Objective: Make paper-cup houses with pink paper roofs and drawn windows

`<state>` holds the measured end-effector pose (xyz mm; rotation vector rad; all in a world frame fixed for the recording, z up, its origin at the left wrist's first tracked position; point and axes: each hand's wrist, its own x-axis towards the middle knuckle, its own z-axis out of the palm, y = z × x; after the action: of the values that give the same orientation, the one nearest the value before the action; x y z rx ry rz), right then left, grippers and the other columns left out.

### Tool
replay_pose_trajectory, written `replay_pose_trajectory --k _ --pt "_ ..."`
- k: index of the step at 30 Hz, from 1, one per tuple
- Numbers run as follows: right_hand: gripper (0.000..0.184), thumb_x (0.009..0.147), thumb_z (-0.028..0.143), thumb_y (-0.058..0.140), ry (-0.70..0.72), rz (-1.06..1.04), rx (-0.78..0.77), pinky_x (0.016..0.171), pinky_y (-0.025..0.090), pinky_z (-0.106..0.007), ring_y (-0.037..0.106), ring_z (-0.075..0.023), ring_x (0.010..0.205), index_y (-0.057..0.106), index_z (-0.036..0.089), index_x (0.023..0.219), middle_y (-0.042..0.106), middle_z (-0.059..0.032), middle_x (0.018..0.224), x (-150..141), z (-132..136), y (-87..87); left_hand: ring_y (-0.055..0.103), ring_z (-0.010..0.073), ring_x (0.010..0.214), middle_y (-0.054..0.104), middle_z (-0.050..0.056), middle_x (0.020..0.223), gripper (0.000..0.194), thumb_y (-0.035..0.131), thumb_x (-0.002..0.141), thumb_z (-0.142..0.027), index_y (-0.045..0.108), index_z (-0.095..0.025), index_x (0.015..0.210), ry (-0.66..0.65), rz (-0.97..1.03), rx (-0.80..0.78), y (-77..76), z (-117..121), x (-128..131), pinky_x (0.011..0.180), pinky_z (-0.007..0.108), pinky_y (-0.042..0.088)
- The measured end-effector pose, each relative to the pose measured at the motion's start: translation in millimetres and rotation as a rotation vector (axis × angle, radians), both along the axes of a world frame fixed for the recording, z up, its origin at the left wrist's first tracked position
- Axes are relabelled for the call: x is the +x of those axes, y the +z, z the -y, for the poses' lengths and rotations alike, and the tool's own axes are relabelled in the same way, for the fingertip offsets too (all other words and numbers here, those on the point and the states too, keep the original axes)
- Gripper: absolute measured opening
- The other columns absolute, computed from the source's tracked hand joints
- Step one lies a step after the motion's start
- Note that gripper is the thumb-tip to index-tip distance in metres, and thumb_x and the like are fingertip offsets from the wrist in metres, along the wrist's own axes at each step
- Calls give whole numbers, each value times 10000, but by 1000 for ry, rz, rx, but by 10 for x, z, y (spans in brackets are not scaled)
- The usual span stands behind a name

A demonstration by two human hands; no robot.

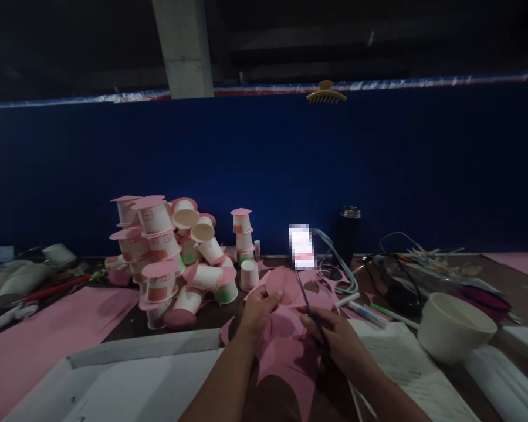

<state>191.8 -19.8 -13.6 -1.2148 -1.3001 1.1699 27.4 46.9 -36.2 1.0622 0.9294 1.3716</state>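
Between thumb and fingers, my left hand [256, 313] pinches a pink paper piece [285, 283] with a rounded outline. My right hand [337, 337] is closed around dark scissors [306, 298], whose blades point up and away beside the paper's right edge. How far the blades are apart cannot be made out. Beneath both hands lies a pink paper offcut [286, 363] with curved cut edges. Left of my left hand stand and lie several white paper cups [161, 287] with pink drawings and round pink paper tops, some stacked, others tipped over.
A lit phone [301, 247] leans near the blue partition [264, 152], beside a dark bottle [349, 234] and a coiled cable [347, 284]. At right are markers [368, 314], printed paper [396, 357] and a cream bowl [453, 328]. A white box [145, 346] and pink sheets [70, 322] occupy the left.
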Motion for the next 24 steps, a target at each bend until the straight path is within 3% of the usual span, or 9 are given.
replay_pose_trajectory --k 13,24 --pt "493 629 498 728 -15 13 1 467 374 -215 491 -107 506 724 135 962 563 21 566 -12 5 20 414 75 514 538 -30 561 294 768 586 -394 644 -136 653 -6 18 0 22 21 10 534 215 330" --pt "457 710 445 690 -14 21 9 454 358 -207 477 -95 506 697 127 1038 577 17 580 8 -42 -86 416 82 535 521 -34 565 294 760 597 -405 640 -142 649 -2 7 15 -43 -23 -9 539 212 337"
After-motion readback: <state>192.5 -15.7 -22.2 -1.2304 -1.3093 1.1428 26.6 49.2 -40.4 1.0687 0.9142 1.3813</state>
